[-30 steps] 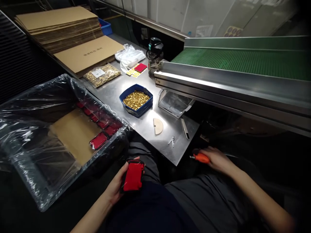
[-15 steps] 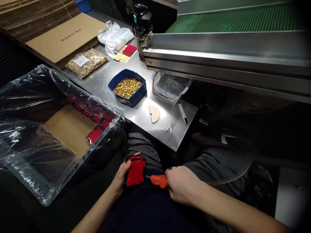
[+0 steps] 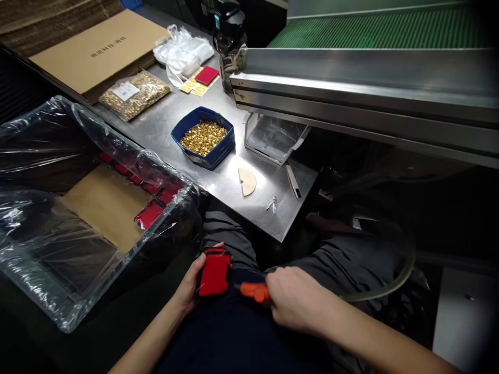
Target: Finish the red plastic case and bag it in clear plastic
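My left hand (image 3: 191, 283) is closed around a small red and black case (image 3: 213, 273), held over my lap. My right hand (image 3: 294, 298) grips an orange-handled tool (image 3: 253, 291) whose tip points left at the red case's right edge. Whether the tip touches the case I cannot tell. Both hands sit low in the picture, just in front of the steel table's near edge.
A steel table (image 3: 234, 195) carries a blue bowl of small brass parts (image 3: 204, 138), a bag of brass parts (image 3: 134, 95), a wooden half-disc (image 3: 247, 182), loose screws (image 3: 273, 205) and a clear tray (image 3: 273, 139). A plastic-lined crate (image 3: 58, 218) with red cases stands left. A green conveyor (image 3: 374, 31) runs right.
My right hand swung the orange tool from the right side over to the red case. The left hand tilted the case slightly. My view dropped toward my lap.
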Demonstrator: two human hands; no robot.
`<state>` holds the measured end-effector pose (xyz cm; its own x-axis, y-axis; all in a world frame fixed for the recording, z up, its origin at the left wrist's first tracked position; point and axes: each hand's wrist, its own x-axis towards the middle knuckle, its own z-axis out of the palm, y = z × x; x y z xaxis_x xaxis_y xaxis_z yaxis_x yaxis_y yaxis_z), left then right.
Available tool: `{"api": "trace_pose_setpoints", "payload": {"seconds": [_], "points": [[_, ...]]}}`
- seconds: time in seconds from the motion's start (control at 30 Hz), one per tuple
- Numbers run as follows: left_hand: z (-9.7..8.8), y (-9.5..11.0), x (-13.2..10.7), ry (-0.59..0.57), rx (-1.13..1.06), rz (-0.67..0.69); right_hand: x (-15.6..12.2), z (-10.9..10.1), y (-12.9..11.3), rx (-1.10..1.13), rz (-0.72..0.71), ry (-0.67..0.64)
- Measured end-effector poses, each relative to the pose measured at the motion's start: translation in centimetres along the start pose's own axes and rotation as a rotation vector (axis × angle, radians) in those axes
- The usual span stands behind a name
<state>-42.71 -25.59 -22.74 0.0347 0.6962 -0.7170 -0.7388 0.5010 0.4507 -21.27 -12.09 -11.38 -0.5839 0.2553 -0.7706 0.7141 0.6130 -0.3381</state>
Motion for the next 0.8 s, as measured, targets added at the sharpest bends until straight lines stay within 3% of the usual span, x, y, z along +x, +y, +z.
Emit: {"api": "trace_pose_setpoints", "payload": {"seconds": [0.17, 0.33, 0.47, 0.57, 0.67, 0.8], "points": [[0.0, 0.9, -0.6, -0.030, 0.066, 0.032, -0.6, -0.2, 0.4, 0.013, 0.011, -0.004], [0.3, 2.7, -1.1, -0.097, 0.531, 0.251, -1.4, -1.3, 2.5, 0.083, 0.061, 0.007], [0.6, 2.5, -1.2, -0.060, 0.645, 0.291, -1.3, -1.3, 3.1, 0.129, 0.079, -0.034], [1.4, 2.6, -1.6, -0.107, 0.902, 0.348, -1.9, -1.7, 3.5, 0.150, 0.077, -0.044], [2.7, 3.5, -1.7, -0.196, 1.197, 0.394, -2.6, -3.0, 4.0, 0.113, 0.121, 0.061], [4.1, 4.8, -1.2, -0.265, 1.234, 0.362, -2.6, -5.0, 4.0, 0.046, 0.045, 0.061]]}}
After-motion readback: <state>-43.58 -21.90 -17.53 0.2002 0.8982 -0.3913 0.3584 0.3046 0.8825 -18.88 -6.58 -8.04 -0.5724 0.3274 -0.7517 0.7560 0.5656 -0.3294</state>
